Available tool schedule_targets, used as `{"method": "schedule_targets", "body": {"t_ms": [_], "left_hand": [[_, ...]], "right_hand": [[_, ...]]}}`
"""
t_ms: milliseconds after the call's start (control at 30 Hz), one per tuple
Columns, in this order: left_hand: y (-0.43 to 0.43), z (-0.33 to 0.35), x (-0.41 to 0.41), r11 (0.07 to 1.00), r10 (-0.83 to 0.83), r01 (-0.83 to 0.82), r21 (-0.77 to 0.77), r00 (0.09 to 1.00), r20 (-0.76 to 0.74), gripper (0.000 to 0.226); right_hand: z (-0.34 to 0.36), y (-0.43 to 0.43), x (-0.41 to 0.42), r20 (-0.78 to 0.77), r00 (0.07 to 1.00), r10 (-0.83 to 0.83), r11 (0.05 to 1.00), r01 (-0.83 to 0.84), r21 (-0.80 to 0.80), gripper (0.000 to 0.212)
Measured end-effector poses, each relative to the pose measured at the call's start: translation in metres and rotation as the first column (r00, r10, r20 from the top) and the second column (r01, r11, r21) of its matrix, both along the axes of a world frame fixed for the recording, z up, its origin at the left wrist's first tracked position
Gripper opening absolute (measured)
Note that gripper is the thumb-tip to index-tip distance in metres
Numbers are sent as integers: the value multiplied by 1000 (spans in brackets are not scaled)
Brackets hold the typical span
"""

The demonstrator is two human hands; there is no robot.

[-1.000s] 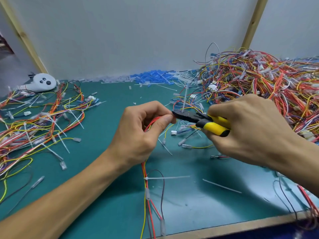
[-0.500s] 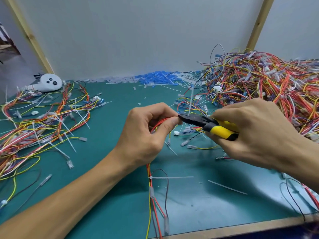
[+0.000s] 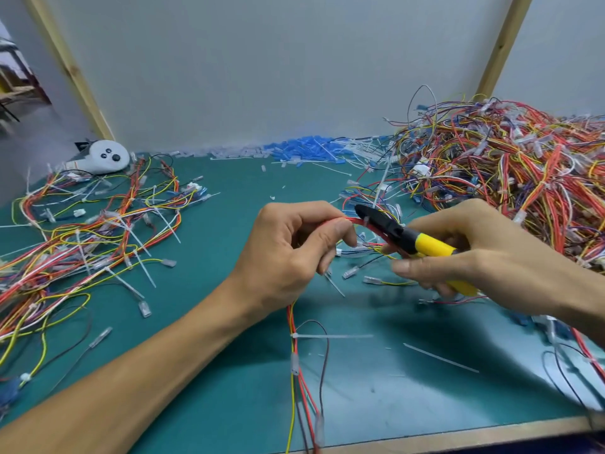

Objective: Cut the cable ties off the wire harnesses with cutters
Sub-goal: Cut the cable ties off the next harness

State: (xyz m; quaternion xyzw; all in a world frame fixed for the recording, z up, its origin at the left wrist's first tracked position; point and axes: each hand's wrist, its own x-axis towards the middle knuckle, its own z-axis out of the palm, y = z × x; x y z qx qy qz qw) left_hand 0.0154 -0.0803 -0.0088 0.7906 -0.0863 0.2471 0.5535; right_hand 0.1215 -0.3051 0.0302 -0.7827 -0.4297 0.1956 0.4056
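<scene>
Left hand (image 3: pixel 288 253) pinches a red wire bundle (image 3: pixel 355 221) above the middle of the green counter (image 3: pixel 229 381), grip clamped on the wires. Right hand (image 3: pixel 471 253) is wrapped round the yellow-handled cutters (image 3: pixel 402 235), whose black nose sits at a white cable tie (image 3: pixel 366 220) on that bundle. Uncut harnesses (image 3: pixel 510 178) heap at the back right corner.

Harness pile (image 3: pixel 510 178) right, loose harnesses (image 3: pixel 82 237) left on mat (image 3: pixel 229 198).
</scene>
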Motion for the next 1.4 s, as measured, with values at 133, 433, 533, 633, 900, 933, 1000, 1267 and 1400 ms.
{"method": "schedule_targets", "body": {"t_ms": [133,433,533,633,900,933,1000,1267,1400], "left_hand": [[-1,0,0,999,33,-33,5,999,14,23],[-7,0,-2,996,51,-54,77,998,43,23],[-5,1,-3,993,66,-72,94,995,69,22],[-5,2,-5,989,74,-83,121,994,74,22],[-6,1,-5,987,72,-80,143,996,60,22],[-6,1,-5,986,71,-79,144,996,61,22],[-7,2,-6,987,73,-81,141,995,63,22],[-7,2,-6,984,83,-90,151,995,54,21],[-8,2,-6,986,74,-81,149,996,52,21]], "right_hand": [[-2,-1,2,180,982,-55,998,61,-25,35],[-1,-4,-7,783,601,-157,971,238,12,20],[2,-3,-11,806,572,-152,971,241,13,24],[3,-3,-13,820,558,-128,970,242,-13,23],[4,-3,-13,790,604,-105,973,228,-45,29],[3,-3,-14,782,613,-111,974,225,-38,30],[2,-2,-15,771,632,-83,976,208,-66,26],[2,0,-13,761,644,-83,976,209,-70,30],[3,-3,-12,774,629,-67,978,195,-73,31]]}}
